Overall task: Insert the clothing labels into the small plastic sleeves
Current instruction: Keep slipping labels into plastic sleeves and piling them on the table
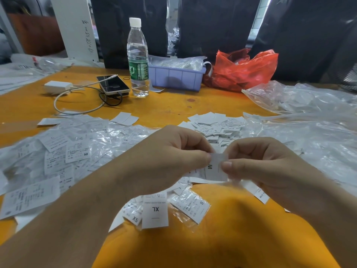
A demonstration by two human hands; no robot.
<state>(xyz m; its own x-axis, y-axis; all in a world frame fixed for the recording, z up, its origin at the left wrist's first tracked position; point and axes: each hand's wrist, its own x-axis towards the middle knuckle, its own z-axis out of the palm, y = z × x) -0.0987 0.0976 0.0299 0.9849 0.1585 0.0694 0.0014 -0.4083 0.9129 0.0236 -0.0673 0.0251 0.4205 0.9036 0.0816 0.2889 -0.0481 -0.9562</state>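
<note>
Left hand (170, 155): fingers curled in tight, thumb and forefinger pinching the left edge of a small white rectangular clothing label marked "M" (214, 169), held just above the table.
Right hand (258, 163): fingers curled likewise, thumb tip pressed on the label's right edge; a wisp of thin clear plastic sleeve (234, 183) shows below the label, though I cannot tell how far the label sits inside it.
Loose labels: a heap of white printed labels (216, 124) lies beyond the hands; a white "XL" label (155, 211) lies nearer.
Sleeved labels: a spread of shiny bagged labels (63, 151) at left.
Table: orange wooden tabletop (164, 105).
Behind: clear plastic water bottle with green wrapper (137, 60), lilac plastic bin (176, 77), red plastic bag (243, 69).
</note>
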